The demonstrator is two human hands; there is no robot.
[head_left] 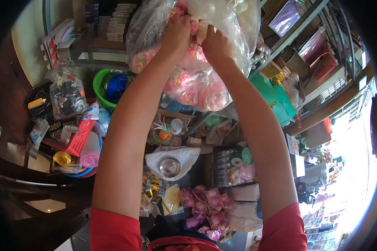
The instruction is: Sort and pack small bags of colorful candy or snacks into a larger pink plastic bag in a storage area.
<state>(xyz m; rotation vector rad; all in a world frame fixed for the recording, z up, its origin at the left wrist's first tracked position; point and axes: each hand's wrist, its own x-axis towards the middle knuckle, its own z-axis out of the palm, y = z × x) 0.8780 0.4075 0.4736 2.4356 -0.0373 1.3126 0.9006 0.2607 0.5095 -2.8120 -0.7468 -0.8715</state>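
Observation:
Both my arms reach up and away to a large clear plastic bag [144, 31] at the top of the view. Pink packets with bright multicoloured bits [197, 85] fill its lower part. My left hand [178, 35] is closed at the bag, its fingers curled over the plastic beside a pink packet. Just to its right, my right hand [215, 44] is closed too, with bent fingers gripping the plastic. A narrow gap with pink and pale material lies between the hands. The fingertips are partly hidden.
Left stand a green basket [99, 88], a red basket [82, 136] and a filled clear bag [67, 98]. Below the arms are a metal bowl [170, 167] on white cloth and pink wrapped bundles [213, 198]. A metal shelf rail [291, 35] and green bag [276, 100] are right.

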